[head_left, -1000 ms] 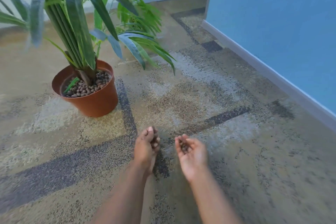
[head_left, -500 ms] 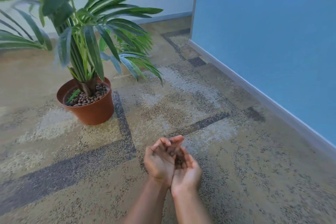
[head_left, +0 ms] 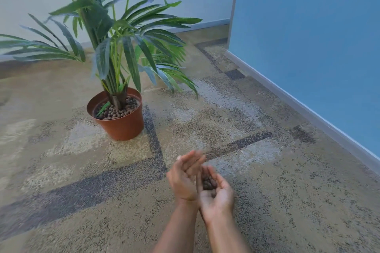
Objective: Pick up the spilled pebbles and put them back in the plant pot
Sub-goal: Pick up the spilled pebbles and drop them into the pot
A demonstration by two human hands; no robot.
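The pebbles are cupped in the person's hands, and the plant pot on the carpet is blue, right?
Not quite. The head view shows the plant pot is orange-brown; blue is the wall's colour. The rest holds: the pebbles sit cupped between the left hand and right hand.

1. An office-type interior, most likely: the floor is patterned commercial carpet tile (head_left: 246, 121) in tan, grey and dark bands.
2. A blue partition wall (head_left: 308, 37) with pale skirting (head_left: 298, 100) meets a white wall.
3. A potted palm (head_left: 115, 51) stands in the corner as decoration.
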